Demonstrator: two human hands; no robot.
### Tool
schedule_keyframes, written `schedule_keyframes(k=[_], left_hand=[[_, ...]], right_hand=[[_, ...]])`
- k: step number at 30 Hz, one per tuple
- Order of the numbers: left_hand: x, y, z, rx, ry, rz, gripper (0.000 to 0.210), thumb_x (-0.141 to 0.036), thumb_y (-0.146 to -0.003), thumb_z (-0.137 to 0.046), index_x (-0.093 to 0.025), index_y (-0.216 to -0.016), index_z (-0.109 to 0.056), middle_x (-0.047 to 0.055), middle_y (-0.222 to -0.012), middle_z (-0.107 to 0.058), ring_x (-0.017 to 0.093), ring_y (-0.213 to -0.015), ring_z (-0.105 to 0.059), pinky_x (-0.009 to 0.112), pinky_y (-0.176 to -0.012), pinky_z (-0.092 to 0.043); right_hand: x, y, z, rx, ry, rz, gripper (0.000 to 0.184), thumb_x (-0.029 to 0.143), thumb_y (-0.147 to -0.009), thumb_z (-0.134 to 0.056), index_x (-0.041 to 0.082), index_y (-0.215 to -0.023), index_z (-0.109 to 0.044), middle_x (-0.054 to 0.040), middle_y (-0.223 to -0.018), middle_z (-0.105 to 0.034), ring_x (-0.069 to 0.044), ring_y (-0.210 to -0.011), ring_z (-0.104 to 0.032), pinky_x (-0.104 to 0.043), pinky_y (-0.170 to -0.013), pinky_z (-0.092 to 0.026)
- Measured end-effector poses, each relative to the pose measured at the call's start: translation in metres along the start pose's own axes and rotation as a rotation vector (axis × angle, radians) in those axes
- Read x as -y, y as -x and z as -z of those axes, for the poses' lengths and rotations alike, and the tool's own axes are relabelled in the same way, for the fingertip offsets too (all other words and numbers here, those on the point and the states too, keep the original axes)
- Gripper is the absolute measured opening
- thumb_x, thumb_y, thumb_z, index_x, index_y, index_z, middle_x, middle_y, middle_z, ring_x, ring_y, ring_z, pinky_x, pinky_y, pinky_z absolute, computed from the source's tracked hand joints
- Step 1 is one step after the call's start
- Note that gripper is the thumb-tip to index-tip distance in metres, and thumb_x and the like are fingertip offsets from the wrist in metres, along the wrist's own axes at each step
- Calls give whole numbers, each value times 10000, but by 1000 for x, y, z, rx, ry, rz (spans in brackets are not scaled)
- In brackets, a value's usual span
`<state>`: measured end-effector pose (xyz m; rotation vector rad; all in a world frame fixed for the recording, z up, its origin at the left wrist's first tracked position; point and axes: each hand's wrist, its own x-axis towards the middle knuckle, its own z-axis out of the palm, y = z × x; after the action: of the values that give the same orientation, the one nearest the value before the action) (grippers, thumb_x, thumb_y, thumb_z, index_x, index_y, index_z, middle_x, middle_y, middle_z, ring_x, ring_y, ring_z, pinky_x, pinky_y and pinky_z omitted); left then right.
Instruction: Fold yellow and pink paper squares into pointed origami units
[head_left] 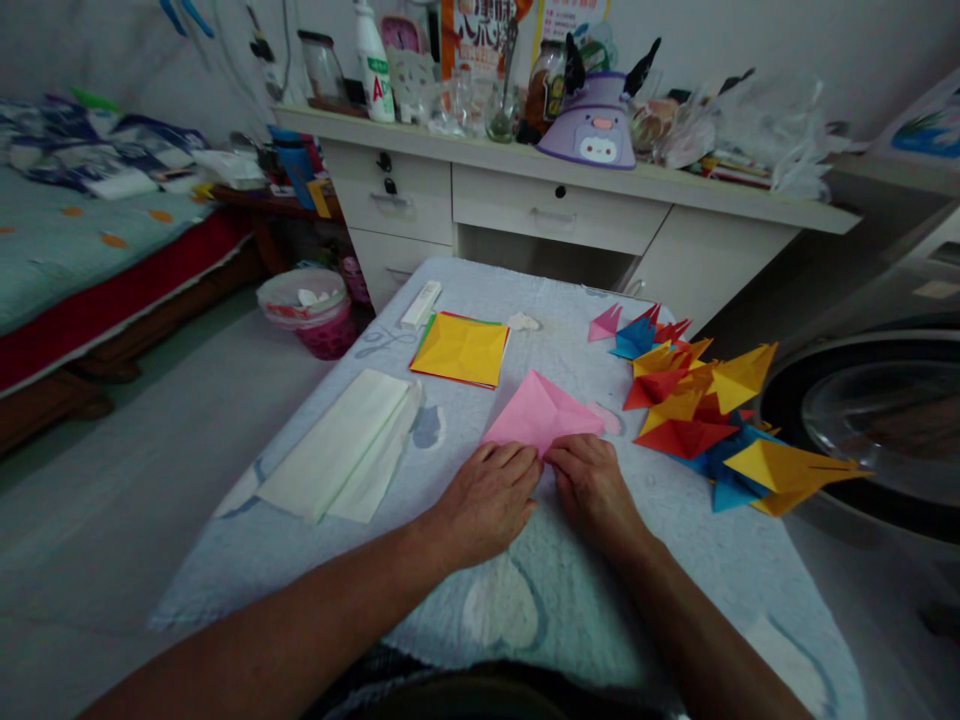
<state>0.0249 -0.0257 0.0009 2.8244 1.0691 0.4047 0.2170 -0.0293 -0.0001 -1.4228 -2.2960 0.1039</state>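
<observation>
A pink sheet of origami paper (541, 408), creased and partly folded, lies on the cloth-covered table in front of me. My left hand (495, 500) is closed on its near left edge, fingers pressed down on the paper. My right hand (589, 490) pinches the near edge just to the right, its fingertips almost touching those of the left. The fingers cover the near part of the sheet. Beyond it rests a stack of square paper (461, 348) with a yellow sheet on top. To the right sit several folded paper cranes (686, 400) in red, yellow, blue and pink.
Folded white tissue (345, 440) lies at the left of the table (420, 610), and a white box-like strip (421, 305) near its far left corner. Behind stands a cluttered white desk (517, 195). A pink bin (311, 310) is on the floor, a washing machine (885, 400) at right.
</observation>
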Motion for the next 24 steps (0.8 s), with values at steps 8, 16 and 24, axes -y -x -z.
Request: schedule_keyframes(k=[8,16,24], left_hand=[[1,1,0,9,0,2,413,-339,-934,-502,-150,-1302,-488,87,-1323,-563,233,-1224,-473,403,-1034,-343],[1,1,-4,-1,0,4,425,-335,-931,-508,-146,-1311,-478,90,-1327,-556,239,-1229,-466,412,-1037,-341],[4,1,1,18,-6,34,322,-331,-915,-544,-176,-1197,-535,79,-1199,-589,235,-1134,-509,404,-984,-398]], right_hand=[[-1,7,-3,3,12,42,306,115,-878,-466,164,-1086,-684,-111,-1107,-680,-226,-1017,-595,-401,-927,-460],[1,8,-4,-1,49,37,327,108,-864,-468,129,-1105,-687,-136,-1167,-678,-238,-1073,-610,-425,-975,-487],[2,8,-3,14,27,11,329,119,-879,-473,145,-1145,-666,-129,-1178,-662,-229,-1091,-594,-411,-988,-483]])
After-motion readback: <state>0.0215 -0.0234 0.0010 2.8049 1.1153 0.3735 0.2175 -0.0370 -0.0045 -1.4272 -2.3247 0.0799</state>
